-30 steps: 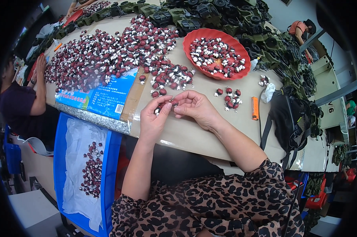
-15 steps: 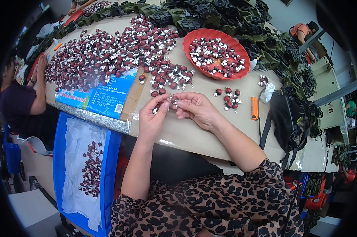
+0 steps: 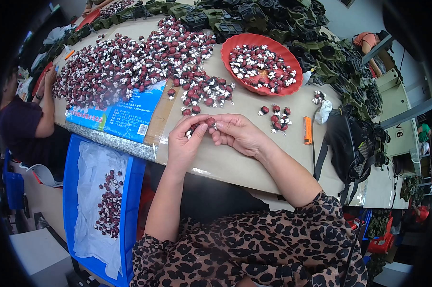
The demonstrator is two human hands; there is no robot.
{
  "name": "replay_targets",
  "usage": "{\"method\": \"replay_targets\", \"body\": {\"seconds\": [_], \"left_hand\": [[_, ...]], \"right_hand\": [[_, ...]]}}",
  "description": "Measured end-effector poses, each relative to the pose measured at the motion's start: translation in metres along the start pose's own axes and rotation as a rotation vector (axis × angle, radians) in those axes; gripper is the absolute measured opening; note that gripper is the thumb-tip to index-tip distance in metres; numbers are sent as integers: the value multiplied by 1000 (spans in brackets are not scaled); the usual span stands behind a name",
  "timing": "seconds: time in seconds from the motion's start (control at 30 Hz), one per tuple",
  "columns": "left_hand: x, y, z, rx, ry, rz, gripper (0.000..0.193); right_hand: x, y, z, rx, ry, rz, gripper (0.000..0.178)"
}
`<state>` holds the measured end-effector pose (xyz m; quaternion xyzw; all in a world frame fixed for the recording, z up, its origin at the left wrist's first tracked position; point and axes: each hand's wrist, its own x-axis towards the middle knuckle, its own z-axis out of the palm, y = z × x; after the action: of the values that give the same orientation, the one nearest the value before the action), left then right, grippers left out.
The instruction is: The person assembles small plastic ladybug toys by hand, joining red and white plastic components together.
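Both of my hands are raised over the near edge of the table, fingertips close together. A small toy figure (image 3: 210, 122) with a round dark red head is pinched between the fingertips of my left hand (image 3: 181, 146) and my right hand (image 3: 242, 135). Another dark red and white figure (image 3: 190, 131) shows within the curled fingers of my left hand. Just beyond them lies a big heap of like figures (image 3: 125, 67), red, white and black. To the right of my hands is a small loose group of figures (image 3: 276, 118).
A red scalloped bowl (image 3: 224, 56) holds many figures. An orange cutter (image 3: 307, 131) lies near a black bag (image 3: 352, 143). Green toy vehicles (image 3: 321, 57) pile up behind. At lower left stands a blue bin (image 3: 135, 191). A co-worker (image 3: 27, 112) sits at the left.
The figure at my fingertips has turned a little, now showing more of its red head. My hands stay nearly in place. At the left, the co-worker's hands have shifted slightly.
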<state>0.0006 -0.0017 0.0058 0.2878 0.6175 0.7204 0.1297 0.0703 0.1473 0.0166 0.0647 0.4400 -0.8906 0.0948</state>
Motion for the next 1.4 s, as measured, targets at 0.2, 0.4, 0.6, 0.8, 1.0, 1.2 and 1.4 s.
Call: {"method": "replay_targets", "body": {"seconds": [0.2,0.4,0.6,0.8,1.0,1.2,1.4], "left_hand": [[2,0,1,50,-16,75,17],[1,4,1,36,-46,91,17],[1,4,-1,43,-50,79,17],[-2,-1,3,-31,8,-61,18],[0,-3,6,67,4,41,18],[0,-2,9,193,5,128,17],[-1,-1,9,275,-5,172,17]], "right_hand": [[-1,-1,1,-4,-14,-4,27],[2,1,-1,-2,-37,-7,29],[3,4,0,10,-40,-4,30],[3,3,4,75,20,-28,23],[1,1,8,9,84,-1,19],[4,8,0,13,75,-54,18],[4,3,0,72,61,-42,21]]}}
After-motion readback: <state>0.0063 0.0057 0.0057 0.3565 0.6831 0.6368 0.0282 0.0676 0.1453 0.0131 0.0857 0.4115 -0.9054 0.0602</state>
